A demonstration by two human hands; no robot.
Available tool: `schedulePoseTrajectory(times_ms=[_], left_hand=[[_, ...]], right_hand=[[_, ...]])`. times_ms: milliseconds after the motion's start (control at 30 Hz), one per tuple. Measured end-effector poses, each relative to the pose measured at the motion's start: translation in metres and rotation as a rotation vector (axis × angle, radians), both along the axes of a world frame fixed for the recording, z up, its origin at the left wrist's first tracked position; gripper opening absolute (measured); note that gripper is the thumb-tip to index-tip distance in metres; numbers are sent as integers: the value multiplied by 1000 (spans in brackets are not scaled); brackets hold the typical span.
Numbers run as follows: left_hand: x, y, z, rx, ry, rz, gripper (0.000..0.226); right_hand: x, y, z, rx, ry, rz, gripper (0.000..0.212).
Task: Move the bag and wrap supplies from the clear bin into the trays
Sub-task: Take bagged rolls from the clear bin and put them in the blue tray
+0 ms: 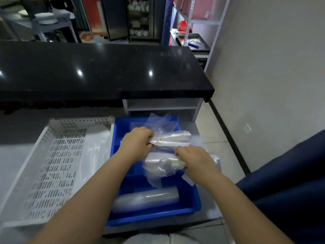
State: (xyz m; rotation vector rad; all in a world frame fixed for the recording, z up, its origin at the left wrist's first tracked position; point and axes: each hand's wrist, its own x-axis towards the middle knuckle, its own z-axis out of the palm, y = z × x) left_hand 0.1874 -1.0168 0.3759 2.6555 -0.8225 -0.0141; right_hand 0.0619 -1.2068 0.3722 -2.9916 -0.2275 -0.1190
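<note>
A blue divided tray (192, 206) lies in front of me, with a white perforated tray (52, 166) to its left. My left hand (137, 140) pinches the left end of a banded bundle of clear plastic bags (175, 138) over the blue tray's far part. My right hand (195, 159) grips a second bundle of clear bags (161, 164) just below it, loose plastic hanging from it. A roll of clear wrap (147, 199) rests in the tray's near compartment. Crumpled clear plastic (160, 121) fills the far compartment. A flat plastic sheet (98, 150) lies in the white tray.
A black glossy counter (105, 67) runs across behind the trays, with a white shelf unit (163, 106) under its right end. A dark blue surface (290, 173) stands at my right. A metal rack with a tray (193, 41) stands at the back right by the wall.
</note>
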Motion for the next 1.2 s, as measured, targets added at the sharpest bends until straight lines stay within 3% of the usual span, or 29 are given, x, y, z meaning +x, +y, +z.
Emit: schedulePoseTrajectory(times_ms=[233,367,433,567,867,933,1000,1100,1200], left_hand=[[-11,21,-22,-46,84,53,8],[-11,26,-33,44,157,35,6],[-8,24,-40,79,149,22,16],[1,32,-46,92,20,54,38],[-3,76,4,-311,-296,139,26],[-11,76,0,-277,-266,107,29],[-19,73,-14,-141,-118,89,35],[-26,67,-43,86,23,90,40],[-28,61,-59,125,55,103,38]], right_hand=[[-4,-12,-2,-42,37,-65,38],[1,-6,-3,-32,68,-69,38],[6,-1,-3,-23,84,-58,37],[16,6,-3,-22,86,-38,37],[61,37,1,170,121,-43,39],[74,56,-8,169,217,9,34],[80,69,-23,132,305,56,33],[79,73,-44,98,279,62,31],[74,61,-50,172,244,81,39]])
